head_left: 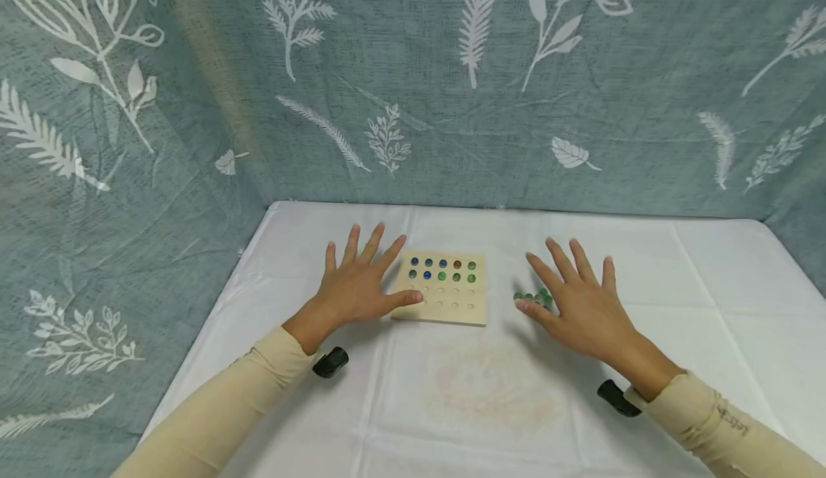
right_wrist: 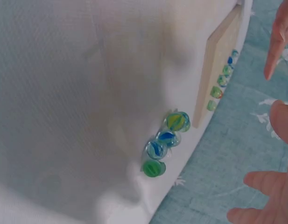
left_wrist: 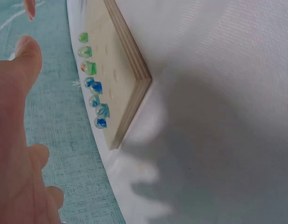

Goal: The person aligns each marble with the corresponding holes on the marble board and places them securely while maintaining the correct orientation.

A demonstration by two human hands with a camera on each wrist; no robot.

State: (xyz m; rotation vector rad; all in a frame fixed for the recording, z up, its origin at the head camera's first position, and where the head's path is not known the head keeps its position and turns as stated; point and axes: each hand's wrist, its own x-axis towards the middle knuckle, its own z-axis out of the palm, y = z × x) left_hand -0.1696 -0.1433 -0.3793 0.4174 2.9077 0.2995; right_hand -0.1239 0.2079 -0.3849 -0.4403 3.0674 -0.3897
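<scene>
A pale wooden board (head_left: 445, 314) with rows of round holes lies on the table; glass marbles (head_left: 442, 276) in blue, green and amber fill its two far rows, while the two near rows show bare holes. My left hand (head_left: 355, 288) hovers at the board's left side, fingers spread, its thumb overlapping the near-left holes in the head view. To the right of the board, a small cluster of loose marbles (right_wrist: 167, 138), green, blue and yellow-green, sits on the cloth. My right hand (head_left: 587, 313) is spread above and beside that cluster, thumb overlapping it, holding nothing.
A white cloth (head_left: 490, 385) with creases and a faint brownish stain covers the table. Blue-green fabric (head_left: 439, 127) with white leaf prints hangs behind and at the left. A black wrist device (head_left: 330, 362) sits under the left cuff, another (head_left: 618, 398) under the right.
</scene>
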